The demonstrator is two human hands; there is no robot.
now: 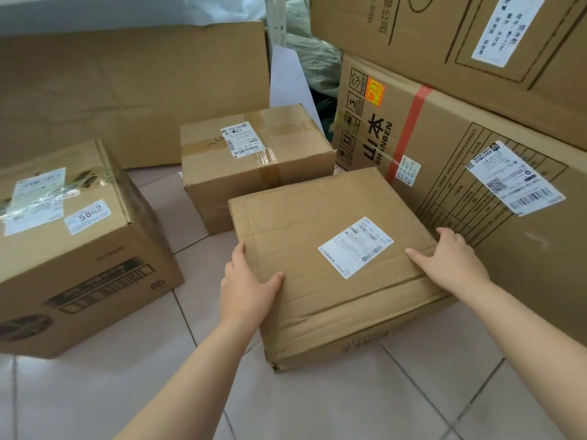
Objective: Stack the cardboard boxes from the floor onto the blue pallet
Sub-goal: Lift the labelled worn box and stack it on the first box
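A flat square cardboard box point(305, 236) with a white shipping label lies on the tiled floor in front of me. My left hand point(247, 284) clasps its left edge, thumb on top. My right hand point(451, 258) clasps its right edge, fingers over the top. Behind it stands a taped box point(222, 176) with a small label. At the left stands a taller box point(95, 265) labelled 5842. No blue pallet is in view.
Two large printed cartons, the lower one point(476, 160) with a red tape stripe and the upper one point(428, 36), are stacked at the right, close to my right hand. A big plain carton point(127, 90) stands at the back. Pale floor tiles point(349, 408) show in the foreground.
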